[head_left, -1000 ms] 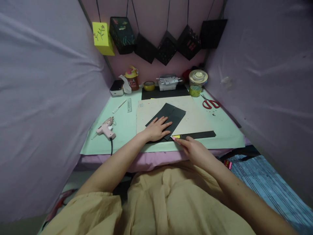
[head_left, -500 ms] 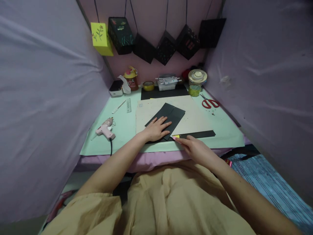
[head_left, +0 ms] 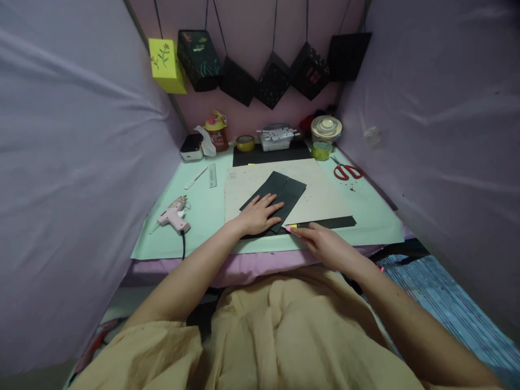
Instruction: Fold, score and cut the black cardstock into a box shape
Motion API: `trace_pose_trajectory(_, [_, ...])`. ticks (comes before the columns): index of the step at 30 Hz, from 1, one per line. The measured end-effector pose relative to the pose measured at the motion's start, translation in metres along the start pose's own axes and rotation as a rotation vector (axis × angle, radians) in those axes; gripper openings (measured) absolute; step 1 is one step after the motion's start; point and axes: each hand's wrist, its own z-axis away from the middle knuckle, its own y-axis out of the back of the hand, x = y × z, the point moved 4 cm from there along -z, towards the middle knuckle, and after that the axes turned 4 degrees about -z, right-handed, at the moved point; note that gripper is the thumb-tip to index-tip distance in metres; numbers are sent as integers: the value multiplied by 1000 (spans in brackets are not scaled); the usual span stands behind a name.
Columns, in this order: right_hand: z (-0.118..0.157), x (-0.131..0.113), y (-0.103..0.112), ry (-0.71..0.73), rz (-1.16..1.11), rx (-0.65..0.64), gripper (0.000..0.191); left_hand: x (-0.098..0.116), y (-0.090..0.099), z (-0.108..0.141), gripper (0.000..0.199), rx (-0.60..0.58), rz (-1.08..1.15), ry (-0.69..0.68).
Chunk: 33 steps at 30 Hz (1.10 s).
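A dark folded card (head_left: pixel 287 189) lies at a slant on a cream board (head_left: pixel 325 189). My left hand (head_left: pixel 260 214) rests flat on it, fingers spread. My right hand (head_left: pixel 320 238) is closed around a small pink cutter (head_left: pixel 288 228), whose pale tip is at the card's lower corner. Under the board's front edge a black strip (head_left: pixel 335 222) sticks out, with a bit of yellow beside the cutter. Most of the cutter is hidden by my fingers.
A pink glue gun (head_left: pixel 174 215), a ruler (head_left: pixel 212 176) and a white pen (head_left: pixel 196 177) lie left. Red-handled scissors (head_left: pixel 347 171) lie right. Tape rolls, a box of white sticks (head_left: pixel 277 138) and a bottle (head_left: pixel 216 132) stand behind. Black boxes (head_left: pixel 273 81) hang above.
The whole view has shifted very slightly. My hands, the dark card and the pink cutter keep nearly the same places relative to each other.
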Motion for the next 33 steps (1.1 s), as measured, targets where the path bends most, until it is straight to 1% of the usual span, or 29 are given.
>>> trace_pose_trajectory(5, [1,0,4,-3,-12,1,40,-1,0,0,61,-3,15,-1])
trace_pose_trajectory(8, [8,1,7,12,-19,-4,41,-1,1,0,65,4,33,-5])
trace_pose_trajectory(10, [17,3,10,20,-43,-16,42,1,4,2,68,38,44,-12])
trace_pose_trajectory(12, [30,8,13,16,-86,-35,42,2,10,8,70,125,40,5])
trace_pose_trajectory(14, [43,17,16,-2,-137,-49,42,1,18,18,68,263,29,82])
trace_pose_trajectory(15, [49,22,19,-10,-161,-46,42,-2,22,24,65,341,29,148])
trace_pose_trajectory(17, [55,35,25,-27,-201,9,44,-11,25,36,58,471,48,328])
trace_pose_trajectory(18, [55,43,30,-40,-212,64,45,-17,25,42,55,510,64,435])
trace_pose_trajectory(19, [52,51,35,-64,-210,140,46,-23,23,47,53,530,82,544])
trace_pose_trajectory(21, [42,68,45,-149,-168,309,50,-35,16,53,49,523,115,720])
trace_pose_trajectory(22, [35,76,49,-203,-136,383,52,-38,12,55,47,515,127,774])
trace_pose_trajectory(24, [15,87,55,-290,-85,481,53,-42,8,55,43,528,140,823])
trace_pose_trajectory(27, [-19,94,57,-331,-49,535,49,-39,10,60,35,622,132,829])
trace_pose_trajectory(30, [-51,98,54,-385,58,510,44,-24,18,73,25,706,96,823])
trace_pose_trajectory(31, [-59,100,53,-410,101,497,42,-17,19,78,23,714,87,819])
trace_pose_trajectory(33, [-72,103,52,-452,164,483,39,-2,18,85,26,688,89,797])
